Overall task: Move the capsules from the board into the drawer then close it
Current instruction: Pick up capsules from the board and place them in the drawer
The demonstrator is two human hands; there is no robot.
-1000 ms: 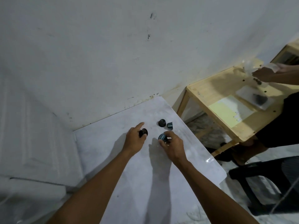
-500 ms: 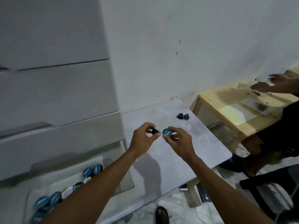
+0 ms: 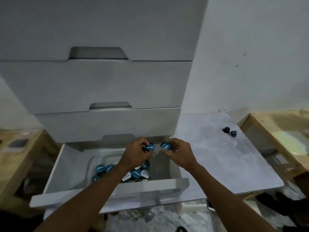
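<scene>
A teal-lidded capsule (image 3: 150, 147) was pinched between the thumb and curled fingertips of the left hand (image 3: 137, 154). A second capsule (image 3: 165, 146) was held the same way by the right hand (image 3: 179, 154), so both hands were closed on their loads. The pair was held just apart over the far part of the open drawer (image 3: 55, 171), close beneath the closed drawer front (image 3: 100, 124) above it. A heap of capsules (image 3: 104, 169) was seen lying in the middle of the drawer, partly hidden by the left forearm. Two dark capsules (image 3: 226, 129) were left on the board (image 3: 217, 156), close together near its far right edge; whether they touched could not be told.

Several risks were judged likely from here. If the capsules were released from this height, a bounce off the heap could be expected, and one might be sent over the low near wall to the floor. The right-hand capsule, held over the bare right side of the drawer, might be rolled about or tipped on landing. The last two capsules could be knocked off the board's far right edge by a hurried reach. Were the drawer pushed shut before they were fetched, the task would be left unfinished, and fingers lingering inside could be caught under the front above
</scene>
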